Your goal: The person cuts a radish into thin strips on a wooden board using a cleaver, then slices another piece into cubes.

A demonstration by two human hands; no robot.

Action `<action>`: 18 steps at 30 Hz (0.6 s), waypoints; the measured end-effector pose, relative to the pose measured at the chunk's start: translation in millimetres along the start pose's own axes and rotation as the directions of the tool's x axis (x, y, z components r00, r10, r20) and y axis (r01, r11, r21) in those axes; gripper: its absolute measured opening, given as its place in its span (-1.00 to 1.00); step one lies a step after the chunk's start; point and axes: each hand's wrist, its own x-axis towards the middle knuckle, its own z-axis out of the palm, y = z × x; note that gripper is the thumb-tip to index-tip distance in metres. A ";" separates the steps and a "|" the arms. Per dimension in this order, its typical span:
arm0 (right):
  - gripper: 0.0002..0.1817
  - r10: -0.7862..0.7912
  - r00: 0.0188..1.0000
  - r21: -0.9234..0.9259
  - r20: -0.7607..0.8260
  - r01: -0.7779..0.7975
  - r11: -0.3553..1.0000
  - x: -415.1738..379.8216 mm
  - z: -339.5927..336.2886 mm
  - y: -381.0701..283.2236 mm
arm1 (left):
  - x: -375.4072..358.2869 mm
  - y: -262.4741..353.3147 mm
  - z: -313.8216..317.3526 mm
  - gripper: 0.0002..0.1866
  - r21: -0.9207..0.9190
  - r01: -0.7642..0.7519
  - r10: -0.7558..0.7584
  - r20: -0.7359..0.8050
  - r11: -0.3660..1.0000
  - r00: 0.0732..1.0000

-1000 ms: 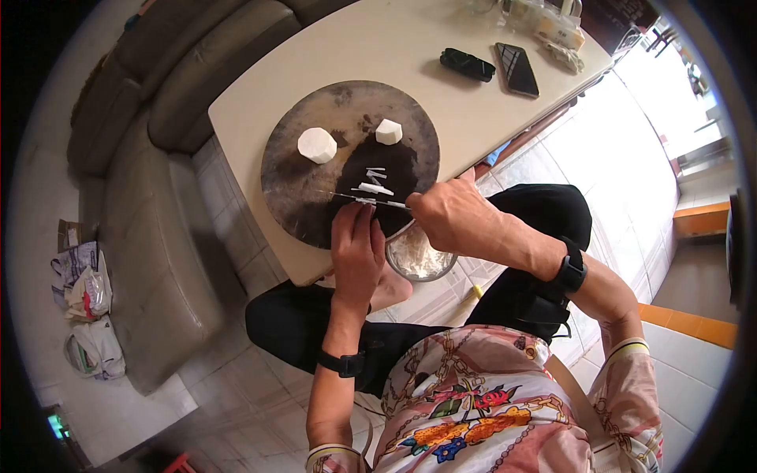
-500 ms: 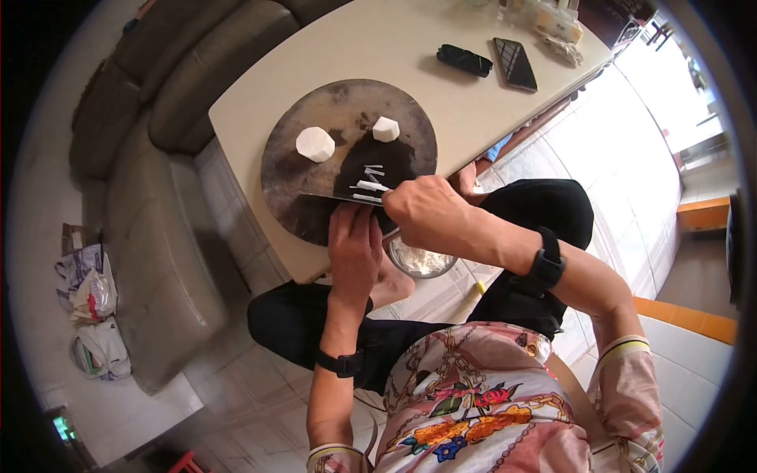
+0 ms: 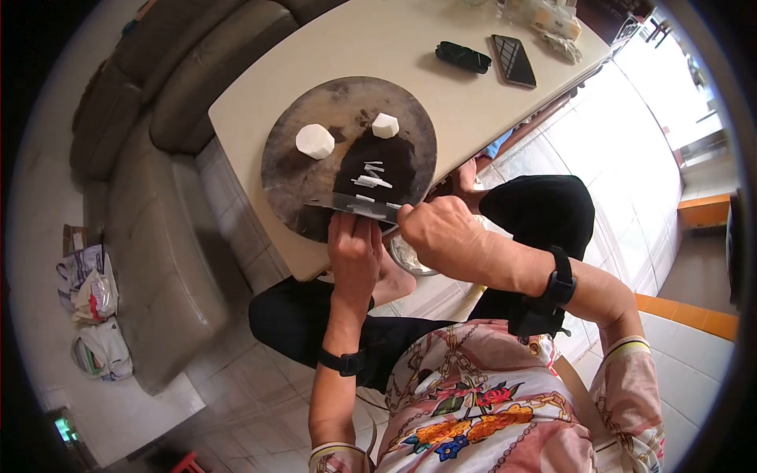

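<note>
My right hand (image 3: 445,235) is closed around the handle of a wide-bladed knife (image 3: 355,206), its blade lying across the near part of a round dark cutting board (image 3: 292,185). Just behind the blade, my left hand (image 3: 353,248) has its fingers bent and pressed together; whatever lies under them is hidden. Thin white strips (image 3: 372,181) lie on the wet dark patch beyond the blade, and a few bits stick to the blade. Farther back on the board sit a larger white chunk (image 3: 315,142) and a smaller white chunk (image 3: 385,125).
A bowl of white shreds (image 3: 406,256) is partly hidden below my right hand. The cream table (image 3: 252,102) also bears a black case (image 3: 463,57), a phone (image 3: 513,61) and a tissue box (image 3: 557,21). A grey sofa (image 3: 162,260) stands left. Another person's foot (image 3: 467,175) shows by the table edge.
The knife has come slightly nearer to me, and its blade now leans so that its flat side shows. My right hand has shifted down and right with it. The left hand has barely moved.
</note>
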 end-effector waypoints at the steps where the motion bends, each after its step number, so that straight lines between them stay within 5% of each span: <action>1: -0.90 0.012 1.000 -0.051 0.028 -0.010 0.999 1.0 1.5 -2.4 | -0.3 -2.1 1.0 -0.80 -0.001 -0.034 0.034 -0.016 0.999 0.999; 5: -0.90 -0.060 0.995 -0.015 -0.073 0.059 0.998 10.7 13.1 -2.7 | 3.3 5.8 -7.3 -0.76 -0.040 -0.011 0.011 0.010 0.999 1.000; 18: -0.89 -0.038 0.999 -0.013 -0.033 0.038 0.999 3.3 4.4 -1.9 | -3.6 0.4 -1.4 -0.81 -0.029 -0.008 0.008 0.000 1.000 1.000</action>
